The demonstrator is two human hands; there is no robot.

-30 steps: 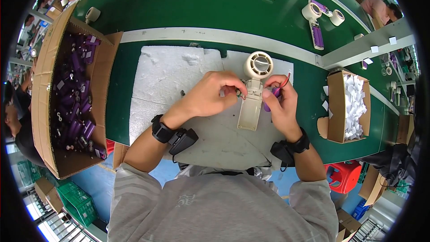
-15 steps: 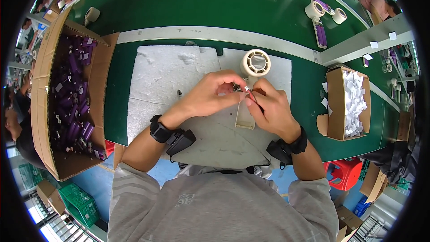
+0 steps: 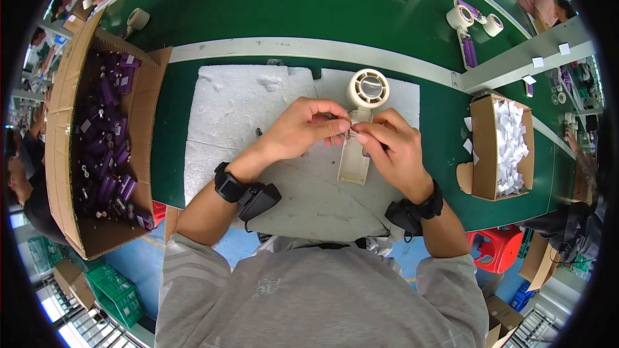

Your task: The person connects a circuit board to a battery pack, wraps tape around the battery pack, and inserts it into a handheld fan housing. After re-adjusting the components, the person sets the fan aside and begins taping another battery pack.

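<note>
Two bare hands meet over a white foam mat on the green tabletop, and the scene reads from left to right as follows. Far left stands a large open cardboard box, tilted toward the person and filled with purple parts. Next comes the foam mat, with the left forearm crossing it, a black band with a small black unit at the wrist. The left hand has its grip pinched, thumb and forefinger closed together on something very small at the neck of the cream handheld fan; what that small piece is cannot be told. The fan lies flat on the mat, its round grilled head pointing away from the person and its handle toward them, just between the two hands. The right hand is curled over the right side of the handle, its fingertips meeting those of the left hand at the same spot, and a purple part shows under its fingers. Further right sits a smaller cardboard box holding white slips. More fan parts lie on the far tabletop, well apart from the hands.
</note>
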